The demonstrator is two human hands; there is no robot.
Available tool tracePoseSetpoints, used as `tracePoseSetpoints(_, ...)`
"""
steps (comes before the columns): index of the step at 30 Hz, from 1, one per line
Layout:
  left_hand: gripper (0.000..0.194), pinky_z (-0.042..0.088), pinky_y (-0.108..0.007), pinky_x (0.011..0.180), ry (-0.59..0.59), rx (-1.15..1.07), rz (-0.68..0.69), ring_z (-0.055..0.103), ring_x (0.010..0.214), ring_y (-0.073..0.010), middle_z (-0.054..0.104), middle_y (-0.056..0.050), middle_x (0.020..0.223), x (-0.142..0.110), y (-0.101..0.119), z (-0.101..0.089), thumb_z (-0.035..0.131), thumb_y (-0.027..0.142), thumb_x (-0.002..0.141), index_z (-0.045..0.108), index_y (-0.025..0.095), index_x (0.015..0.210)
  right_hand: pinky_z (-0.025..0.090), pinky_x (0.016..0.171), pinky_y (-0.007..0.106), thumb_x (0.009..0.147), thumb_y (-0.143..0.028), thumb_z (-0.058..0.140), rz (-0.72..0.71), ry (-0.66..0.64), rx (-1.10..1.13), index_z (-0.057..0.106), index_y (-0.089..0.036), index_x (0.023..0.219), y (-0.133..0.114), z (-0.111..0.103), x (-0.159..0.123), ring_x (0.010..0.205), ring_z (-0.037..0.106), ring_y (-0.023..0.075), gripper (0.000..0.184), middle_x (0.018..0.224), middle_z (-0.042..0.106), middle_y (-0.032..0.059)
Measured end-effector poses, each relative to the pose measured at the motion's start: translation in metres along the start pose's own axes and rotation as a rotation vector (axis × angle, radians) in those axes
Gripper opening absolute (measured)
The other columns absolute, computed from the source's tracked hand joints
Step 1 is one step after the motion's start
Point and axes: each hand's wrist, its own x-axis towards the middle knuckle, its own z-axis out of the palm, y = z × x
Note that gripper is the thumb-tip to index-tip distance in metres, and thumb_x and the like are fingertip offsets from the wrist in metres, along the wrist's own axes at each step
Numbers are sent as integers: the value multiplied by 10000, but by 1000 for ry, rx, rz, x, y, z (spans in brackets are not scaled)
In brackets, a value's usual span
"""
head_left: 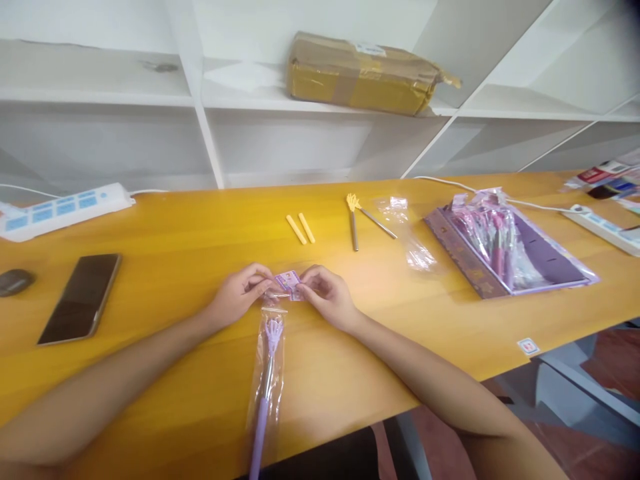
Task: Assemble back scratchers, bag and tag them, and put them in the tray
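My left hand (pixel 241 295) and my right hand (pixel 330 297) are closed in pinches at opposite sides of a small purple-and-pink printed card (pixel 289 283). A bit of clear plastic shows by my left fingertips; whether they grip it too I cannot tell. Just below my hands, a purple back scratcher (pixel 261 420) with a claw-shaped head and metal shaft lies inside a clear plastic bag (pixel 279 380) on the table. Beyond my hands are two short yellow sticks (pixel 296 229) and two yellow-headed back scratcher parts (pixel 355 230) with metal rods.
Crumpled clear plastic bags (pixel 420 253) lie beside a purple box (pixel 555 260) of bagged items at right. A phone (pixel 80 299), a mouse (pixel 16 283) and a power strip (pixel 67 212) are at left. A taped carton (pixel 360 73) sits on the white shelf (pixel 320 110) behind.
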Motion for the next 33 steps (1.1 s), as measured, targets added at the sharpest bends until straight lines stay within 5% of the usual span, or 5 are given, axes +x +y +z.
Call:
tracePoseSetpoints(13,344,647,-446,870,8,-114,-81,815,864,-253,827,-98,988,5,5,-2,730,462,948,562,185,1065,542,732,250,975,-473,688,-50,-15,-37,592,-173,1064,7,-2,0,762,632,116,327,869,643,40)
tracePoseSetpoints(21,331,610,-356,796,34,9,-56,802,831,-238,828,-76,924,6,1,-6,721,474,950,588,190,1056,521,685,225,1000,-385,660,-108,-92,-158,591,-166,1039,1,-2,-1,743,637,102,233,887,676,48)
tracePoseSetpoints(33,340,619,-404,856,4,-57,-94,811,896,-268,833,-92,957,7,0,-8,714,487,953,574,203,1078,538,720,219,1005,-217,638,-311,-48,-190,589,-168,1071,-1,-2,-1,759,626,87,96,893,649,38)
